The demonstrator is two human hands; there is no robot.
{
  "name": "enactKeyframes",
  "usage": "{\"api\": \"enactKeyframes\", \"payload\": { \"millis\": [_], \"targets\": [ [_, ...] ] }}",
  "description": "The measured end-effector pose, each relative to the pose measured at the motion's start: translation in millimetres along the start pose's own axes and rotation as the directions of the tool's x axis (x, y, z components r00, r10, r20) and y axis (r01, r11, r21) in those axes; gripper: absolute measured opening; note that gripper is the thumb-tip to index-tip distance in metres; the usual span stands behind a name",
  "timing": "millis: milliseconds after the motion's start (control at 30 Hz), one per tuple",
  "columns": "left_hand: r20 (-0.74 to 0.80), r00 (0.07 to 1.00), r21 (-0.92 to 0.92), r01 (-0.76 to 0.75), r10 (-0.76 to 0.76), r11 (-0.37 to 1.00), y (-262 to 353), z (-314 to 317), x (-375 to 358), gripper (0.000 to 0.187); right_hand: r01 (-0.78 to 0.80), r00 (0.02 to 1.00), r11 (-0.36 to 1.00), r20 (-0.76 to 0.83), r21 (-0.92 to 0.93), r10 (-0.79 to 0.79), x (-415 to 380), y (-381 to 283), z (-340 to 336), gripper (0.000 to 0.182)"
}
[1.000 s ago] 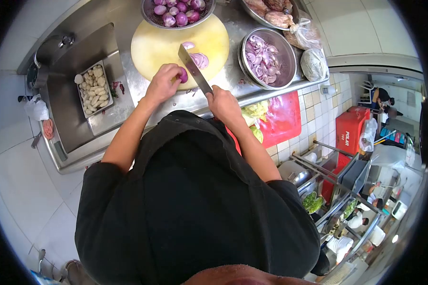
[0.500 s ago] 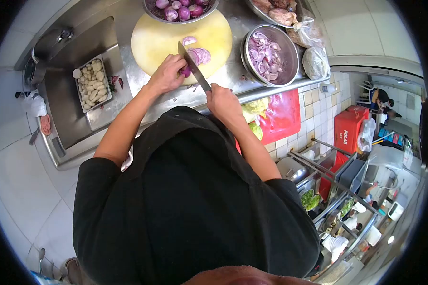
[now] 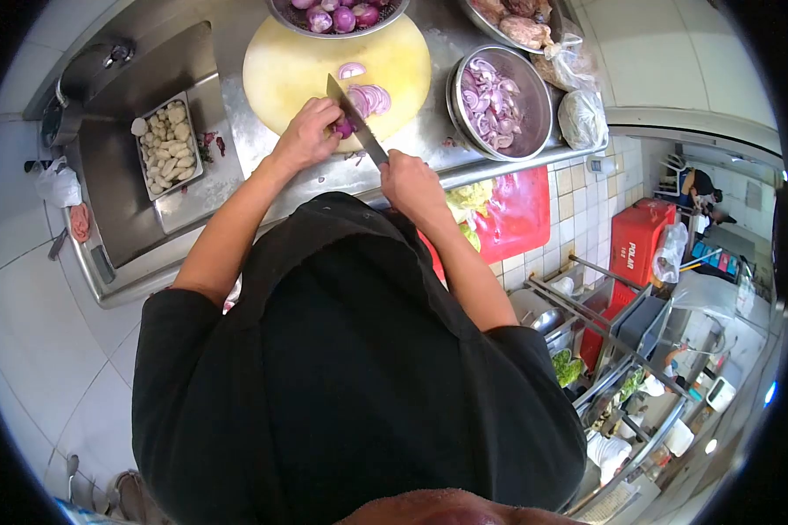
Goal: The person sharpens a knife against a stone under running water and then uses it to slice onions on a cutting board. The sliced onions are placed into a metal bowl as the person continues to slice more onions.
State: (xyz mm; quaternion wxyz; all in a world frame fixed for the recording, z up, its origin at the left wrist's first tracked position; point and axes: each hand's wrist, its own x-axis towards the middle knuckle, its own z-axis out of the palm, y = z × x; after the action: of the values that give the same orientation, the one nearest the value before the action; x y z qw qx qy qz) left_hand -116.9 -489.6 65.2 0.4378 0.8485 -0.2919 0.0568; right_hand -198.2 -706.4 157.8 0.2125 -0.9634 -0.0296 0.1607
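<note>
My right hand (image 3: 411, 182) is closed round the handle of a knife (image 3: 356, 119), whose blade slants across the round yellowish cutting board (image 3: 276, 66). With bent fingers, my left hand (image 3: 311, 134) grips a purple onion (image 3: 345, 128) against the board's near edge, beside the blade. Cut onion slices (image 3: 371, 100) lie on the far side of the knife, and another small group rests a little beyond them. A colander (image 3: 340, 34) of whole peeled onions overlaps the board's far edge. To the right, a metal bowl (image 3: 536, 108) holds sliced onions.
At left, a tray (image 3: 191, 157) of pale lumpy pieces sits in the sink (image 3: 118, 210). A bowl of raw meat (image 3: 524, 33) and plastic bags (image 3: 581, 120) stand at far right. Below the counter edge is a red tray (image 3: 525, 219) with leafy vegetables. Other people are in the background.
The view has shifted slightly. Both hands, the knife and the onion stay in nearly the same places on the board.
</note>
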Motion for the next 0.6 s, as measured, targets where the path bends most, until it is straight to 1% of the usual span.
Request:
{"api": "enactKeyframes", "payload": {
  "millis": [33,133,233,333,433,533,600],
  "targets": [
    [-0.012,1.0,-0.01,-0.004,0.004,1.0,-0.9,0.6,-1.1,0.025,-0.008,1.0,1.0,0.005,0.001,0.008,-1.3,-3.0,-5.3,0.024],
    [-0.054,0.999,0.001,0.005,-0.005,1.0,0.7,2.3,-4.0,0.025,-0.035,0.999,0.999,0.03,0.009,0.034,-1.8,-0.3,6.3,0.023],
    [-0.021,0.999,-0.029,0.028,-0.029,0.999,-1.8,2.5,-5.5,0.025,-0.002,1.0,1.0,0.015,0.002,0.002,6.6,1.6,8.1,0.024],
    [-0.061,0.998,-0.033,0.032,-0.034,0.999,-2.7,4.8,-6.1,0.026,-0.016,1.0,1.0,0.019,0.022,0.016,-2.7,-6.3,-13.8,0.025],
    [-0.042,0.998,-0.018,0.054,-0.055,0.998,-2.8,5.6,-8.9,0.026,-0.025,0.997,1.0,0.076,-0.003,0.025,7.2,8.4,17.4,0.027],
    [-0.028,0.996,-0.029,0.089,-0.09,0.996,3.3,1.6,-7.7,0.025,-0.038,0.994,0.999,0.104,0.036,0.034,17.8,15.4,12.1,0.029],
    [-0.052,0.996,0.008,0.079,-0.078,0.997,8.6,0.2,-2.3,0.026,-0.063,0.991,0.996,0.124,0.058,0.055,21.8,18.6,0.5,0.031]
  ]
}}
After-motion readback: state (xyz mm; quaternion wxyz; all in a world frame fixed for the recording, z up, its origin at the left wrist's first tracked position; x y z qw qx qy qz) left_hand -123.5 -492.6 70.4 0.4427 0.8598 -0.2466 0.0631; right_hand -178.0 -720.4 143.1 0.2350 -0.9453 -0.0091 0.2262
